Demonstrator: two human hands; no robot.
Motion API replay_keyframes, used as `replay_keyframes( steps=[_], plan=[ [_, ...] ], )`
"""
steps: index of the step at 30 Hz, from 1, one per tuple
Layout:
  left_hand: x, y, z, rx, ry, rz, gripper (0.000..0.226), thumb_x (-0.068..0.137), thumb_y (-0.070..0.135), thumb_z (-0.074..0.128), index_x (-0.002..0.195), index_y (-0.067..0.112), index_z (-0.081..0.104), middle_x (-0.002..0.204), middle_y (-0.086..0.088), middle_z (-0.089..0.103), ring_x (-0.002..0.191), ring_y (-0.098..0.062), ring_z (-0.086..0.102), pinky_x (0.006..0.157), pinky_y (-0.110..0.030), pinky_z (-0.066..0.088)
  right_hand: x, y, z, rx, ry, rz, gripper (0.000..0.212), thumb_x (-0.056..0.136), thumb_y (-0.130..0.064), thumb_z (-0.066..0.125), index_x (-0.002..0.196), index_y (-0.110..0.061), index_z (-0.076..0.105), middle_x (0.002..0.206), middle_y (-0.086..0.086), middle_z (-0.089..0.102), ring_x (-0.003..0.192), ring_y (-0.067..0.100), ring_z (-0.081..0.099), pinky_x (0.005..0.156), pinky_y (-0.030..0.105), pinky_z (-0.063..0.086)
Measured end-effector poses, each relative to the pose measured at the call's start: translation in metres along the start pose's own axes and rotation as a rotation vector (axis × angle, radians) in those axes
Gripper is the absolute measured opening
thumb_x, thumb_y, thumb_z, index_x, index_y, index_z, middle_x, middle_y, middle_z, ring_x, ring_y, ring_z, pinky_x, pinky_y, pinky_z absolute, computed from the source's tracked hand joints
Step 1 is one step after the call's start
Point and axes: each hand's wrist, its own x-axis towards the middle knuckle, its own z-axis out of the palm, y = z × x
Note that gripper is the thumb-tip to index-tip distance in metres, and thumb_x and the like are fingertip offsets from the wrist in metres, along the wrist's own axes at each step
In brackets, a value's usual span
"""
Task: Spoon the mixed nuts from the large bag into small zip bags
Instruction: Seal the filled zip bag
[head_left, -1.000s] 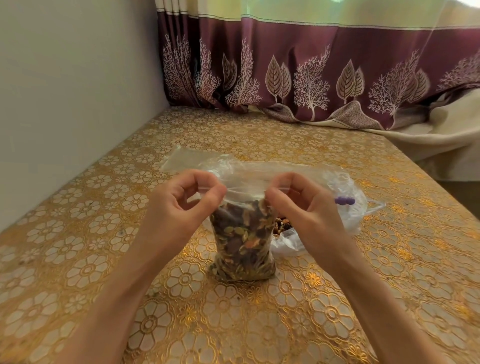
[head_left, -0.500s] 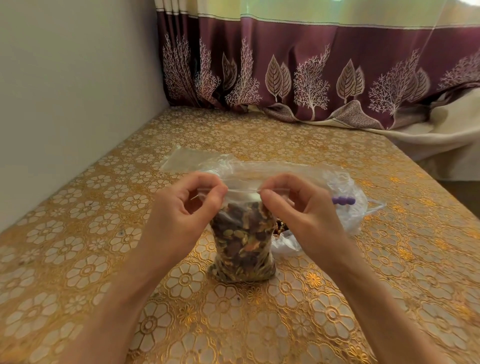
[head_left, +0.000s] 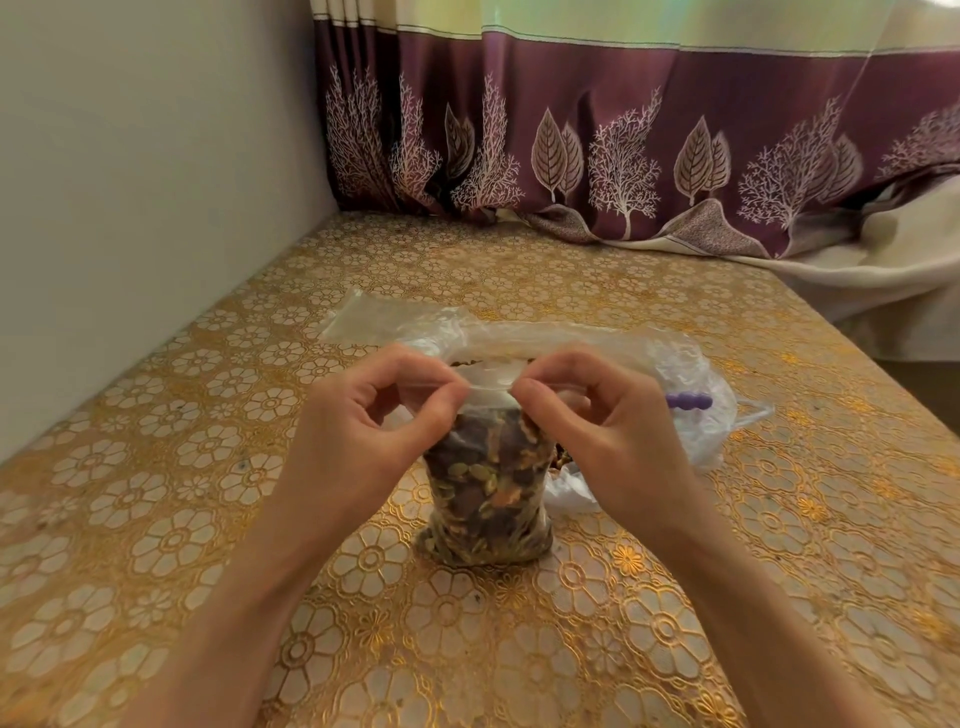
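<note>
A small zip bag (head_left: 485, 499) packed with mixed nuts stands upright on the gold flowered tablecloth (head_left: 156, 519). My left hand (head_left: 363, 431) pinches the left part of its zip strip between thumb and forefinger. My right hand (head_left: 597, 431) pinches the strip just to the right, and the two sets of fingertips sit close together near the middle. Behind the hands lies the large clear plastic bag (head_left: 696, 379), crumpled, with some nuts showing beside my right wrist. A purple spoon handle (head_left: 688, 400) sticks out of it on the right.
An empty clear zip bag (head_left: 379, 319) lies flat behind the large bag, to the left. A white wall runs along the left side of the table. A maroon leaf-patterned curtain (head_left: 623, 156) hangs at the back, and the table's edge drops off at the far right.
Both hands have slid inward along the zip strip of the small bag, so the gap between the fingertips has narrowed. The bag itself has stayed in place.
</note>
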Motion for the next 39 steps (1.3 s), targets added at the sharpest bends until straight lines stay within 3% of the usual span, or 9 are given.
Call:
replay_keyframes(
  steps=[3,6,9,11,18,24,28,34,39],
  plan=[
    [0.001,-0.001,-0.001,0.012,0.004,0.016,0.011,0.073,0.026,0.076,0.072,0.026,0.065,0.070,0.015,0.066,0.068,-0.001,0.061,0.061,-0.009,0.046,0.000,-0.001,0.001,-0.019,-0.011,-0.025,0.018,0.086,-0.003,0.064,0.079,-0.019,0.065,0.057,-0.027,0.054,0.057,-0.007,0.054,0.055,0.007,0.037],
    [0.001,-0.001,0.000,0.020,-0.022,0.032,0.007,0.073,0.030,0.063,0.072,0.023,0.064,0.068,0.015,0.064,0.066,0.000,0.060,0.059,-0.007,0.042,-0.001,-0.002,0.002,-0.013,-0.038,-0.029,0.018,0.086,0.000,0.063,0.082,-0.018,0.065,0.058,-0.025,0.056,0.057,-0.006,0.055,0.055,0.005,0.037],
    [0.002,0.001,0.001,0.035,-0.056,0.043,0.001,0.076,0.024,0.066,0.077,0.025,0.065,0.071,0.019,0.065,0.068,0.003,0.061,0.060,-0.004,0.041,-0.001,-0.003,0.004,0.006,-0.037,-0.004,0.019,0.084,-0.003,0.066,0.081,-0.021,0.067,0.078,-0.006,0.065,0.068,0.003,0.062,0.063,0.011,0.045],
    [0.003,0.001,0.002,0.055,-0.049,0.058,0.011,0.077,0.015,0.064,0.080,0.025,0.067,0.076,0.020,0.066,0.074,0.004,0.062,0.063,-0.005,0.043,-0.001,-0.004,0.005,-0.007,-0.028,-0.011,0.020,0.084,-0.003,0.066,0.080,-0.022,0.066,0.080,0.000,0.064,0.069,0.003,0.061,0.063,0.011,0.045],
    [0.003,0.006,0.005,0.090,-0.043,0.081,0.003,0.074,0.026,0.064,0.076,0.024,0.065,0.075,0.021,0.064,0.072,0.007,0.060,0.063,-0.004,0.041,-0.001,-0.005,0.006,-0.022,-0.012,-0.017,0.022,0.084,-0.003,0.066,0.077,-0.024,0.065,0.072,-0.015,0.059,0.062,-0.004,0.056,0.059,0.007,0.040],
    [0.002,0.007,0.005,0.120,-0.058,0.085,0.012,0.079,0.011,0.069,0.077,0.022,0.065,0.074,0.015,0.064,0.074,0.003,0.060,0.065,-0.006,0.042,-0.001,-0.006,0.007,-0.029,-0.009,-0.024,0.024,0.084,-0.001,0.066,0.077,-0.023,0.064,0.077,-0.012,0.060,0.067,-0.003,0.059,0.061,0.007,0.043],
    [0.003,0.007,0.007,0.163,-0.052,0.113,0.008,0.077,0.015,0.066,0.082,0.022,0.067,0.078,0.007,0.065,0.077,-0.006,0.062,0.068,-0.013,0.048,-0.001,-0.005,0.009,-0.073,0.015,-0.049,0.023,0.083,-0.002,0.067,0.079,-0.024,0.063,0.079,-0.010,0.061,0.072,0.003,0.061,0.066,0.010,0.045],
    [0.001,0.008,0.010,0.228,0.002,0.144,0.008,0.078,0.013,0.072,0.080,0.018,0.066,0.077,0.008,0.065,0.076,-0.005,0.062,0.067,-0.013,0.048,-0.001,-0.003,0.011,-0.083,0.052,-0.069,0.013,0.081,-0.013,0.064,0.079,-0.026,0.062,0.079,-0.012,0.060,0.074,0.007,0.064,0.067,0.012,0.047],
    [0.000,0.009,0.009,0.222,-0.003,0.141,0.007,0.075,0.018,0.066,0.078,0.024,0.064,0.075,0.010,0.064,0.073,-0.006,0.060,0.063,-0.013,0.046,-0.001,-0.004,0.007,-0.056,0.017,-0.061,0.021,0.081,-0.004,0.067,0.077,-0.024,0.064,0.077,-0.011,0.061,0.071,0.003,0.062,0.064,0.010,0.045]
  ],
)
